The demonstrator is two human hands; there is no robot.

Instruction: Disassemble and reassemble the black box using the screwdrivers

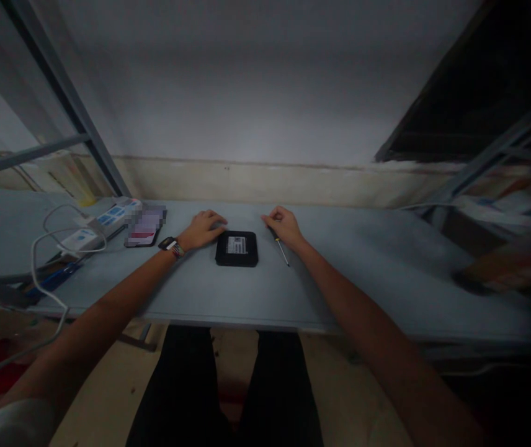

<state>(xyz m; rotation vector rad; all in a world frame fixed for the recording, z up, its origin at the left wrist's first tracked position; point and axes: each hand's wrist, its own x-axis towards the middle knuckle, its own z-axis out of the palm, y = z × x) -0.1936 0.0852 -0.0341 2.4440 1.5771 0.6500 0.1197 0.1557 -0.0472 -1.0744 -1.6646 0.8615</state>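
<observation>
At the left side of the desk (pixel 191 282) there was a power strip (pixel 82 241), with white cable (pixel 36 264) looping over it and hanging past the near edge. Beside it lay a phone (pixel 145 227), and a blue object (pixel 56 277) was in front. To the far right, a blurred orange thing (pixel 498 267) with a dark end lay apart from the hands. The space between the hands and the black box was free of these.

The black box (pixel 236 259) was lying flat near the middle of the desk, with a pale label (pixel 236 244) on its top. The left hand (pixel 203 228) was loosely spread at its far left corner; whether it touched, I cannot tell. The right hand (pixel 285 227) was curled narrow, holding the handle of a screwdriver (pixel 283 252), whose shaft pointed towards the person.

The surface was pale blue-grey. Behind it stood a grey wall (pixel 256 93) with a cream lower band, and metal posts (pixel 100 158) rose at the left.

A translucent container (pixel 67 177) with a yellow base (pixel 87 202) stood by the wall; its contents were not clear.
</observation>
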